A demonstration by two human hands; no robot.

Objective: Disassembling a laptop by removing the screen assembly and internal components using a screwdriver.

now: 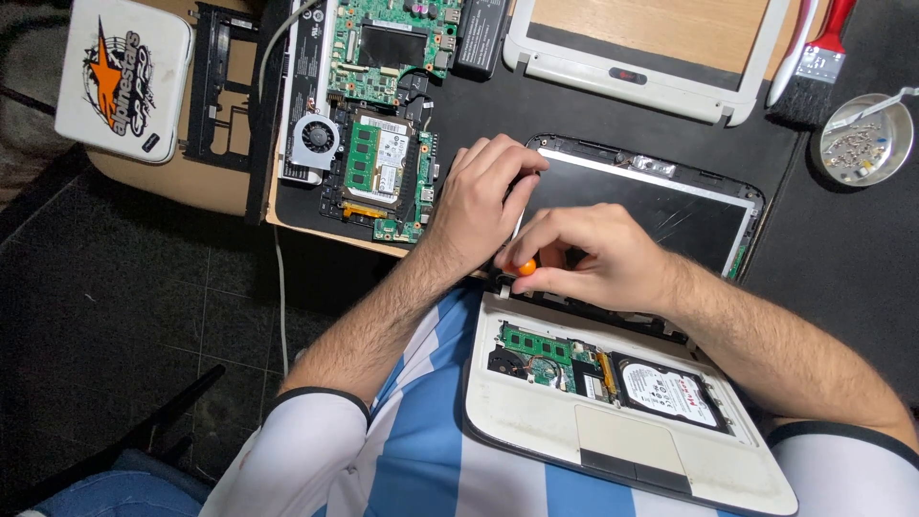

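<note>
A small white laptop (536,421) lies open on my lap, its keyboard removed so the green memory stick and hard drive (667,390) show. My right hand (593,260) grips a screwdriver with an orange tip (526,267) at the left hinge. My left hand (483,201) rests on the left edge of the bare black screen panel (661,206), steadying it. The screwdriver's shaft is hidden under my fingers.
A second stripped laptop base with green board and fan (369,144) sits on the black mat. A white screen bezel (651,72) lies behind, beside a paintbrush (812,77), a dish of screws (866,139), a white lid (123,77) and a black frame (220,86).
</note>
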